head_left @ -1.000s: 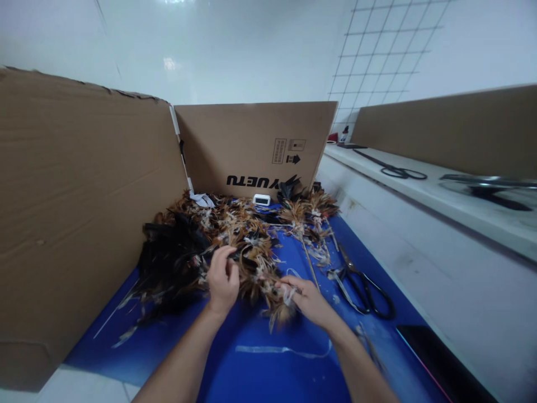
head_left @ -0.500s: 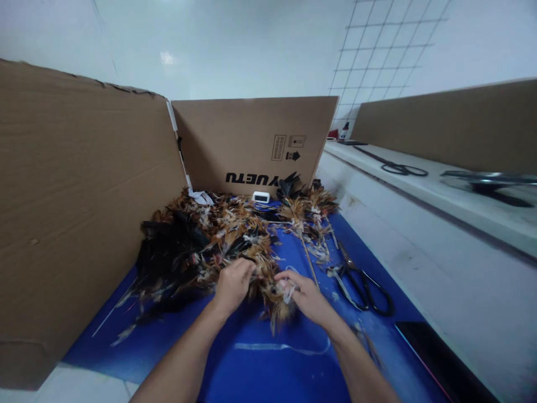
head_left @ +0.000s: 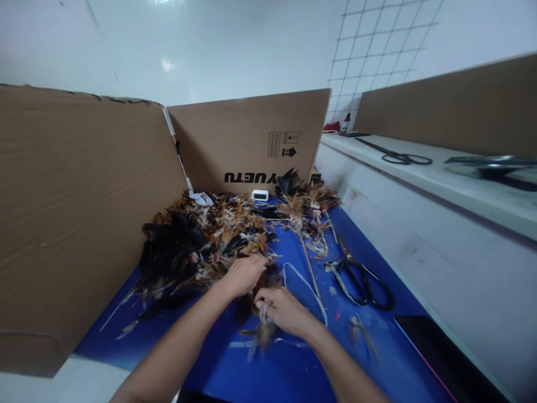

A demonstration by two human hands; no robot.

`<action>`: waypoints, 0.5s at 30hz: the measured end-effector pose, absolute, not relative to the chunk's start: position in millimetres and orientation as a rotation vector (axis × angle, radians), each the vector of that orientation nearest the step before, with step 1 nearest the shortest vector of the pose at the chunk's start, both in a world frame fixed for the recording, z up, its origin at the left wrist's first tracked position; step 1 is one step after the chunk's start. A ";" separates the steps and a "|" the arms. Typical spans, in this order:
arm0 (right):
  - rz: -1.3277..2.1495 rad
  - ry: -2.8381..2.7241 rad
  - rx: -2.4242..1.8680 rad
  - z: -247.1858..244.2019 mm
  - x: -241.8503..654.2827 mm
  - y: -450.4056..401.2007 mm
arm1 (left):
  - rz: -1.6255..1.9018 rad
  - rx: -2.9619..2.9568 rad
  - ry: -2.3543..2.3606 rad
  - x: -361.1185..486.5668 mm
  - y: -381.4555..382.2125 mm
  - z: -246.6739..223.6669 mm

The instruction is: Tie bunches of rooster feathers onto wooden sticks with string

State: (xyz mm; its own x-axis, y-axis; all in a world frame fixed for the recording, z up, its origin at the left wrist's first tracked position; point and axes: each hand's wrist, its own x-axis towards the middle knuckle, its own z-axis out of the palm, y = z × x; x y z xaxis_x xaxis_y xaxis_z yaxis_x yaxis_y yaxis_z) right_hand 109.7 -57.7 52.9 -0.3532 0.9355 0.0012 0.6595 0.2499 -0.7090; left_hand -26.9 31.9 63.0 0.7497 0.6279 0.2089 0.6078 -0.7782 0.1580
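Brown and black feathers point(head_left: 226, 224) lie heaped on the blue surface point(head_left: 293, 375). My left hand point(head_left: 247, 274) is closed at the heap's near edge, its fingertips on brown feathers; their exact grip is blurred. Just below and to the right, my right hand point(head_left: 279, 308) pinches a small tuft of brown feathers point(head_left: 263, 330) with a whitish strip about it. A clear ribbon point(head_left: 302, 277) curves on the surface to the right of my hands. Beside it lies a thin stick point(head_left: 309, 263) with feathers at its far end.
Black-handled scissors point(head_left: 364, 285) and a dark flat device point(head_left: 444, 358) lie at the right. Cardboard panels point(head_left: 235, 134) stand behind and at the left. A small white device point(head_left: 260, 195) sits at the back. The right ledge point(head_left: 403, 173) holds more scissors point(head_left: 394, 154).
My left hand has moved slightly right. My right hand has shifted left and down with the feather tuft, and its fingers are closed tighter. The camera view has tilted slightly.
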 end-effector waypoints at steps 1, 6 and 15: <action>0.853 -2.112 -1.461 53.5 110.1 -57.7 | 0.304 2.909 0.977 -24.9 33.5 64.7; 0.737 -2.182 -1.479 53.4 109.2 -59.2 | 0.172 3.014 0.984 -24.5 45.1 69.2; 0.399 -2.361 -1.577 48.8 98.5 -63.4 | 0.610 2.774 1.035 -6.1 59.8 100.9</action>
